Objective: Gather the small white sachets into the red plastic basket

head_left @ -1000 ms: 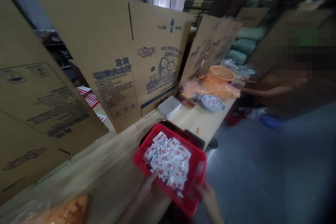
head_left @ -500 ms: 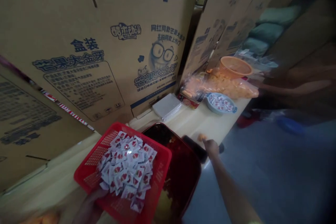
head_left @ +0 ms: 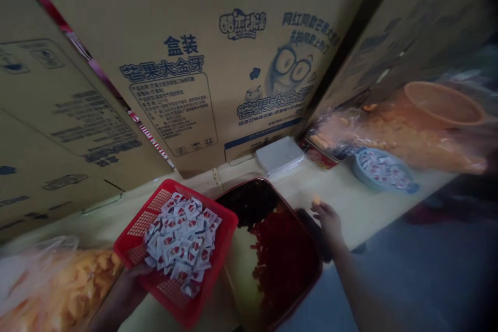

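Red plastic basket sits in my left hand, which is under its lower-left side with the fingers closed over the rim, so the basket is held firmly, just above the light wooden table. Small white sachets with red print lie heaped in the basket. Just beside it is a large dark tray, holding a mass of small dark red pieces, with a pale patch of its base showing on the left.

My right hand is open, its fingers loosely curved and holding nothing, just beside a small orange piece on the table. A black object, too dark to identify, lies under and just behind that hand, against the tray.

Farther along the table are a white packet, a pale blue bowl of the same sachets, a clear bag of orange snacks and an orange plastic basin. Another clear bag of orange snacks lies at lower left, near my left hand. Flattened cardboard boxes with blue print stand upright along the table's far edge.
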A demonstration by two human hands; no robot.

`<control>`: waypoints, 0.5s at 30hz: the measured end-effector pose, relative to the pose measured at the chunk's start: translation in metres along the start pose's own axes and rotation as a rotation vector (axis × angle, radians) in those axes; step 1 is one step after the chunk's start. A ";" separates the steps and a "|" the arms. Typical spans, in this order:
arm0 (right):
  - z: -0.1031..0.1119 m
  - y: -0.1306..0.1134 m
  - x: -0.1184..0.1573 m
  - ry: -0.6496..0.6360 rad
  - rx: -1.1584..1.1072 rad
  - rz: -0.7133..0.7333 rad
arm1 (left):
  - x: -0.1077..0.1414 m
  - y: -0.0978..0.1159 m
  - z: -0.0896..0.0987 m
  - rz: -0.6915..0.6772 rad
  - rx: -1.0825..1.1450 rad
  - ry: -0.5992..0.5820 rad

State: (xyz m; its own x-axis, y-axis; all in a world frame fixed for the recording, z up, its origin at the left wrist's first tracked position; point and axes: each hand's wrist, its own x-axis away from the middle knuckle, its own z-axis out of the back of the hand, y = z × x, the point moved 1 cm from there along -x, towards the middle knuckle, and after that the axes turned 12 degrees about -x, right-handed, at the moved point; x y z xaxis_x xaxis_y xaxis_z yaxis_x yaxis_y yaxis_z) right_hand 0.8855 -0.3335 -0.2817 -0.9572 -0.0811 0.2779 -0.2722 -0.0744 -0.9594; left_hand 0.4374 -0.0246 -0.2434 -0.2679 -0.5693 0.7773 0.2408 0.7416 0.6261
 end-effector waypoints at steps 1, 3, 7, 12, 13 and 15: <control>-0.011 -0.007 0.015 -0.064 -0.069 -0.034 | -0.001 0.001 0.014 0.007 -0.007 0.020; -0.035 -0.023 0.049 -0.232 -0.306 -0.151 | -0.004 0.004 0.044 0.038 -0.022 0.066; -0.081 -0.055 0.118 -0.503 -0.772 -0.395 | -0.013 0.009 0.100 0.041 -0.039 0.057; -0.130 -0.067 0.182 -0.620 -0.736 -0.461 | -0.015 0.004 0.116 0.045 -0.161 -0.045; -0.140 -0.065 0.193 -0.620 -0.681 -0.482 | -0.013 0.002 0.112 0.002 -0.218 -0.071; -0.163 -0.058 0.214 -0.608 -0.558 -0.524 | -0.010 -0.002 0.103 -0.034 -0.203 -0.069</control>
State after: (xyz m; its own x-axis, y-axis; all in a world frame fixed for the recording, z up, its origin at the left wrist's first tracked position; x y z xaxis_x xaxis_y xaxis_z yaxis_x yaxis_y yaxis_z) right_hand 0.6806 -0.1844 -0.1747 -0.5299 -0.6823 0.5037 -0.8062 0.2212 -0.5487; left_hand 0.3434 0.0163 -0.2586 -0.3407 -0.5622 0.7536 0.4115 0.6315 0.6572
